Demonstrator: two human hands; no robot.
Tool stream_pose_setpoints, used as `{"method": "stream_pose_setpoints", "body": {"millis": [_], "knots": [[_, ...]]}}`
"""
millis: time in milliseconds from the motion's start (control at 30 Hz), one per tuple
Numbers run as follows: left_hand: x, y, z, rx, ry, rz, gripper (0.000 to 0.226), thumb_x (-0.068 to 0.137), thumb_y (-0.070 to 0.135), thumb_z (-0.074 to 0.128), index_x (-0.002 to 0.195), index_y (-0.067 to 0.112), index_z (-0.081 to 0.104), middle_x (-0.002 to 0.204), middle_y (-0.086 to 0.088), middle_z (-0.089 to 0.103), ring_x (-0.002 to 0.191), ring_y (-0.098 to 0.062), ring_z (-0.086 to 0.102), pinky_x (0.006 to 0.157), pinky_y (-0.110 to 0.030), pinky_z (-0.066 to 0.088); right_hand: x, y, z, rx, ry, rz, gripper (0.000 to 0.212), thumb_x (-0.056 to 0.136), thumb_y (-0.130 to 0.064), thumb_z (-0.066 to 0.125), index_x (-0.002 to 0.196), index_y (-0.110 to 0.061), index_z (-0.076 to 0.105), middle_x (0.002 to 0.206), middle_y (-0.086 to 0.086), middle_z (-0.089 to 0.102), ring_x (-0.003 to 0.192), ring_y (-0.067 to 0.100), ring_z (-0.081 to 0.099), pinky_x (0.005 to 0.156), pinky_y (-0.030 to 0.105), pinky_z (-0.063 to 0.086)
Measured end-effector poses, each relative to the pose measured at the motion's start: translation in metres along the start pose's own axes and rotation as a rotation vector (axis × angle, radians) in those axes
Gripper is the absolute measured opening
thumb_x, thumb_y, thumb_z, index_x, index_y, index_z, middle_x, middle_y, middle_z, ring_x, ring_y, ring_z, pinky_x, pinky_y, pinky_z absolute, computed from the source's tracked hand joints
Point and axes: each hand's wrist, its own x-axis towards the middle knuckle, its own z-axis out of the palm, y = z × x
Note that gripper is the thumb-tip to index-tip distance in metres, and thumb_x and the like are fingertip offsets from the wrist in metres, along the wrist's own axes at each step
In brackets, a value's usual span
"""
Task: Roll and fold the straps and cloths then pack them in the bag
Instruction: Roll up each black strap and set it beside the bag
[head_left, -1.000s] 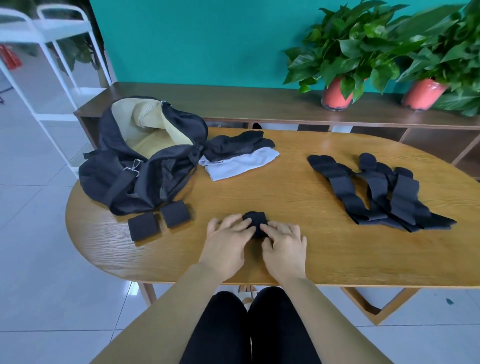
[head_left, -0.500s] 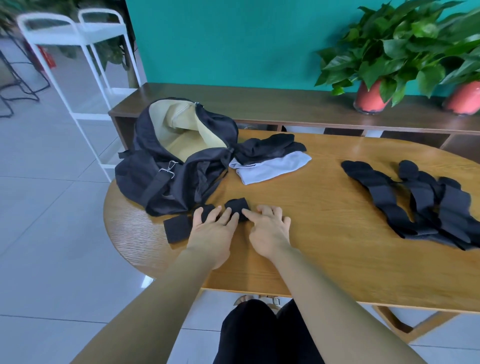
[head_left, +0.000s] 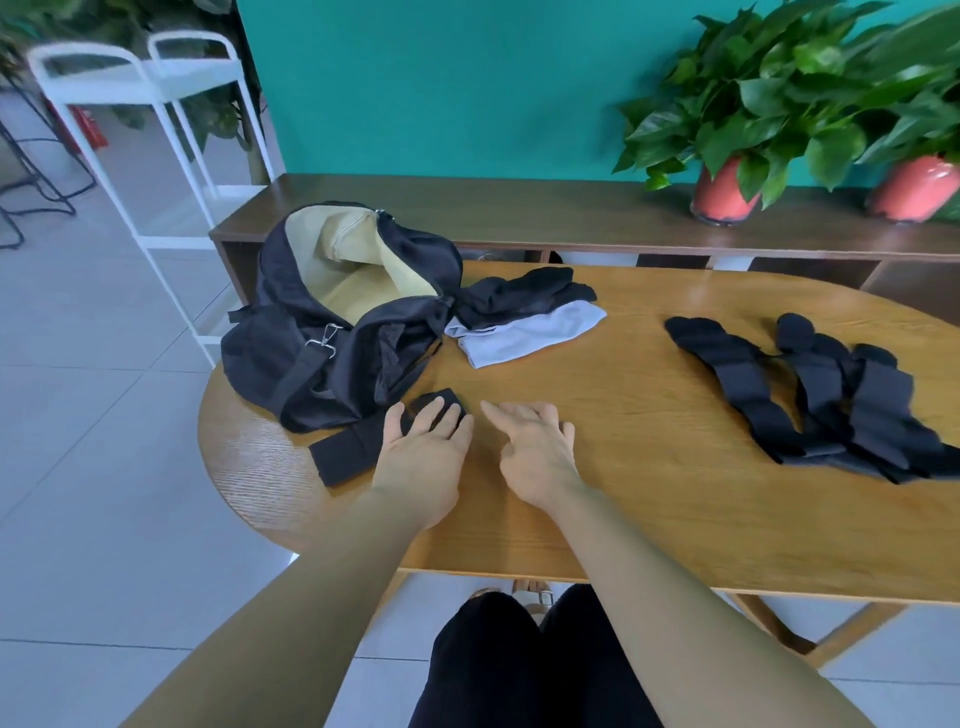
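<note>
Your left hand lies flat with straight fingers pressing on the small rolled black fabric strap, which sits on the table just in front of the black duffel bag with tan lining. Your right hand is spread and loose just beside the roll, holding nothing. A second black strap bundle lies by your left wrist, touching the bag's edge. Risk: the roll is only pinned, not gripped, so I'd expect it to spring open if you lift off without closing fingers round it. The bag's mouth is slumped and half folded over, so a one-handed drop could miss or catch on the rim. The long unrolled black straps are piled overlapping well to the right and could drag each other when you pull one. The folded black cloth and folded grey cloth touch the bag's right side. Surface is an oval wooden table. Behind it are a dark brown low shelf, green potted plants in red pots and a teal wall. At the left are a white metal rack and a grey tiled floor.
</note>
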Motion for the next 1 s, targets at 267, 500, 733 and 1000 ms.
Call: {"method": "stream_pose_setpoints", "body": {"millis": [267,500,733,1000], "knots": [[0.026,0.081,-0.021,0.043,-0.008,0.165,0.077,0.089,0.005,0.048,0.153,0.020,0.006,0.161,0.000,0.003,0.148,-0.017,-0.004,0.114,-0.053,-0.006,-0.032,0.102,-0.067,-0.064,0.190,0.254,0.061,0.090,-0.003,0.038,0.145,-0.028,0.036,0.147,-0.002,0.040,0.135,0.017,0.020,0.103,0.035,0.020],[0.060,0.167,-0.030,0.034,-0.014,0.314,0.074,0.089,0.004,0.044,0.153,0.020,0.010,0.161,-0.001,0.006,0.148,-0.017,0.000,0.114,-0.051,-0.004,-0.052,0.178,-0.114,-0.293,0.280,0.397,0.050,0.090,-0.010,0.042,0.140,-0.019,0.041,0.139,0.002,0.045,0.133,0.026,0.024,0.106,0.042,0.020],[0.084,0.227,-0.031,0.009,-0.014,0.393,0.076,0.087,0.001,0.044,0.153,0.020,0.011,0.161,-0.002,0.009,0.148,-0.017,0.003,0.115,-0.048,-0.001,-0.054,0.209,-0.123,-0.360,0.164,0.520,0.029,0.095,-0.023,0.031,0.098,-0.017,0.059,0.108,0.004,0.063,0.115,0.027,0.043,0.101,0.042,0.027],[0.094,0.233,-0.018,-0.138,0.085,0.371,0.057,0.098,0.016,0.040,0.151,0.023,0.019,0.158,0.002,0.021,0.143,-0.016,0.021,0.111,-0.042,0.012,-0.060,0.202,-0.117,-0.093,0.305,0.362,0.039,0.097,-0.021,0.032,0.126,-0.022,0.058,0.112,0.001,0.067,0.110,0.022,0.048,0.095,0.038,0.025]]}}
